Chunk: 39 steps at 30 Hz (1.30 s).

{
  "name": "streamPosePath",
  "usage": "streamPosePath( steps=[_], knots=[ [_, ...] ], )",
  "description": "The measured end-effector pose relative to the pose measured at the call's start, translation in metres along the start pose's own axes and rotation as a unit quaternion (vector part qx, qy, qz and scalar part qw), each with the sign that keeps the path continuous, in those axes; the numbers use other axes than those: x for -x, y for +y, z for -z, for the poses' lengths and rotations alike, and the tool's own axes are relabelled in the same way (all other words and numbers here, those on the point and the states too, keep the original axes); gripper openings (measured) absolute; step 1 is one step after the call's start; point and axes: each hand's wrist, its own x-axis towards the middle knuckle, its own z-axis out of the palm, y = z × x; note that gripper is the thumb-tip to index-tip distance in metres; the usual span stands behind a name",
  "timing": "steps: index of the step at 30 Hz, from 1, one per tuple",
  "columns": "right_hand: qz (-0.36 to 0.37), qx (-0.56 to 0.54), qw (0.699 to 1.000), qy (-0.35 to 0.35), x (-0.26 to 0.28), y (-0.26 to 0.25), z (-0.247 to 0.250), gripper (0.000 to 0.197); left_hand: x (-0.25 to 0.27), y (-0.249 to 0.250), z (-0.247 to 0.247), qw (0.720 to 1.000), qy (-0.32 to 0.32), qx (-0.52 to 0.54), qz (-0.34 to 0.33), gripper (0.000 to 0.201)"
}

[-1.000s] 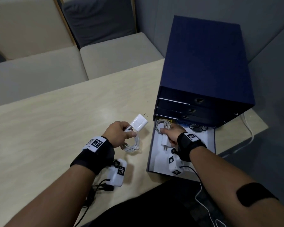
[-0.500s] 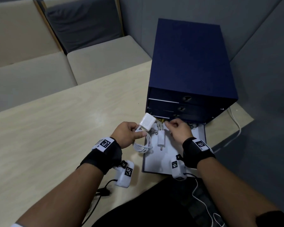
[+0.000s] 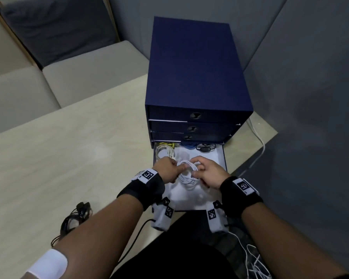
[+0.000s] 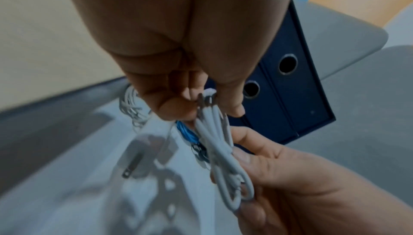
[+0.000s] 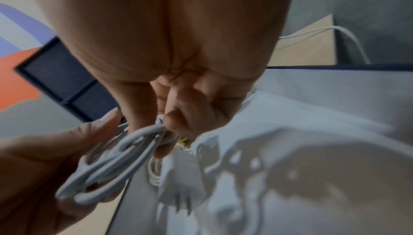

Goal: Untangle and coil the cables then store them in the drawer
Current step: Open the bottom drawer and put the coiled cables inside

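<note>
A white coiled cable (image 3: 187, 173) hangs between both hands above the open bottom drawer (image 3: 224, 158) of the dark blue drawer box (image 3: 195, 67). My left hand (image 3: 178, 169) pinches the coil's left side (image 4: 214, 132), and my right hand (image 3: 196, 172) grips its right side (image 5: 116, 161). Under the coil a white charger plug (image 4: 143, 159) with metal prongs shows on the drawer's white floor, blurred. At the drawer's back lie another white coil (image 3: 165, 152), a yellow cable (image 3: 169, 144), a blue cable (image 3: 189, 144) and a black cable (image 3: 206, 148).
The three upper drawers (image 3: 193, 127) are closed. A loose black cable (image 3: 75, 218) lies on the wooden table (image 3: 69, 158) at front left. A white cord (image 3: 259, 137) runs along the box's right side. Cushioned benches (image 3: 79, 77) stand beyond the table.
My left hand carried the white coil right, from beside the drawer to above it. My right hand came off the drawer's back and took hold of the coil's other side.
</note>
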Motion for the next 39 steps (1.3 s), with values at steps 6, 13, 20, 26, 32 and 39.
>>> streamPosePath(
  steps=[6,13,20,26,32,39],
  knots=[
    [-0.005,0.108,0.994,0.023,-0.025,0.010,0.010,0.029,-0.014,0.013,-0.016,0.999,0.007,-0.027,0.033,0.026],
    [-0.027,0.262,0.964,0.027,-0.053,0.033,0.018,0.035,-0.027,0.033,-0.030,0.974,-0.009,-0.222,0.037,0.026],
    [-0.044,0.233,0.971,0.035,-0.065,0.036,0.003,0.028,-0.009,0.023,-0.013,0.988,0.046,-0.146,0.022,0.027],
    [-0.037,0.265,0.962,0.051,-0.062,0.027,0.013,0.019,0.021,-0.002,0.014,0.997,0.076,0.012,0.007,0.034],
    [0.051,0.238,0.967,0.080,-0.048,-0.022,-0.003,0.008,0.076,-0.047,0.049,0.981,0.169,0.100,0.009,0.025],
    [0.170,0.198,0.964,-0.054,-0.025,-0.088,-0.117,0.005,0.156,-0.129,0.102,0.946,0.295,0.129,0.043,0.018]
  ],
)
